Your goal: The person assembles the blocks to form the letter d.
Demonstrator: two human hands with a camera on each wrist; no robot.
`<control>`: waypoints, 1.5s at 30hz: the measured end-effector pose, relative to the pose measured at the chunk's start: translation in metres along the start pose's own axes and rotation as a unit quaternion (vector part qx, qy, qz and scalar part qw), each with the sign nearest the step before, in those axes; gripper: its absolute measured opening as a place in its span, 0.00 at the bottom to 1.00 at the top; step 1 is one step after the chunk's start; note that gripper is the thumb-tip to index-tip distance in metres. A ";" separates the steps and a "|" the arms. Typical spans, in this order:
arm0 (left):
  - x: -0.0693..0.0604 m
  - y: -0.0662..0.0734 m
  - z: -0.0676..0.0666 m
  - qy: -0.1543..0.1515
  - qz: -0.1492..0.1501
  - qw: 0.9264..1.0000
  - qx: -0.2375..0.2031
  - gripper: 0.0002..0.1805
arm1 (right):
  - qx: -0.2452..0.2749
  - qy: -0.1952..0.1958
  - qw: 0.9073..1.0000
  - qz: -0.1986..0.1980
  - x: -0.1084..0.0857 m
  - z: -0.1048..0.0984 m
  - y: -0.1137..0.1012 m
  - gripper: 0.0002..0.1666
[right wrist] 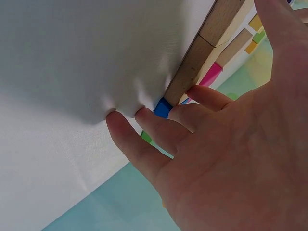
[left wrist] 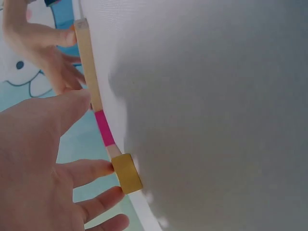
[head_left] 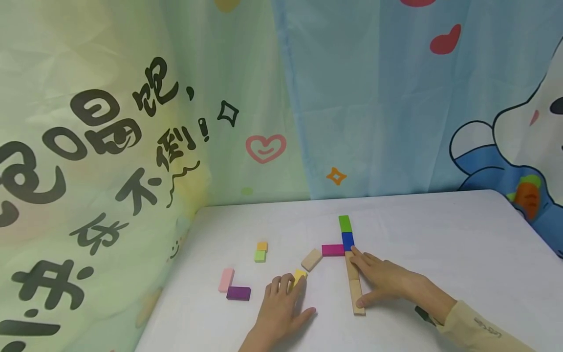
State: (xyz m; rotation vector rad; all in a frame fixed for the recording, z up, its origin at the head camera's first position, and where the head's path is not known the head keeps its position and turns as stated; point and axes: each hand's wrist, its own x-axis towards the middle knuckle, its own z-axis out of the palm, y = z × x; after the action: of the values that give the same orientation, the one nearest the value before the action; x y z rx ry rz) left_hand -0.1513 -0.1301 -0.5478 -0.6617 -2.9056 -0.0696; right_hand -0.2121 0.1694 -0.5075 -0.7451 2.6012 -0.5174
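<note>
My left hand [head_left: 279, 310] rests over the white table with its fingertips at a yellow block [left wrist: 127, 174]; the thumb is spread away from it. On the right, my right hand [head_left: 389, 279] touches a column of two plain wooden blocks [head_left: 353, 274], index finger near the upper end and thumb by the lower end. A blue block [head_left: 348, 241] and then a green block [head_left: 345, 223] continue that column toward the back. The magenta block [head_left: 333, 250] lies sideways against its left side. Between magenta and yellow, another wooden block [head_left: 312, 260] lies at a slant.
Farther left, a small orange block [head_left: 262, 246] adjoins a light green block [head_left: 260, 256]. A pink block [head_left: 226, 279] and a purple block [head_left: 239, 293] lie near each other at an angle. Behind the white table [head_left: 440, 234] hangs a printed curtain [head_left: 352, 98].
</note>
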 end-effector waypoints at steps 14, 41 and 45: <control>0.006 0.010 0.001 -0.026 -0.023 0.999 -0.009 0.39 | -0.002 -0.003 1.000 0.005 0.002 0.001 0.001 0.68; 0.006 0.012 -0.002 0.010 -0.017 1.000 0.000 0.37 | -0.003 0.001 1.000 0.006 0.002 0.003 0.003 0.68; 0.006 0.012 -0.001 0.009 -0.018 1.000 0.006 0.37 | -0.007 0.002 1.000 0.003 0.002 0.003 0.003 0.68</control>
State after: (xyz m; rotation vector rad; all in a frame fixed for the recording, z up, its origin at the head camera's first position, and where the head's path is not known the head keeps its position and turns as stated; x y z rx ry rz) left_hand -0.1508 -0.1169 -0.5455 -0.6026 -2.8987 -0.0612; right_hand -0.2136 0.1697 -0.5120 -0.7410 2.6130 -0.5000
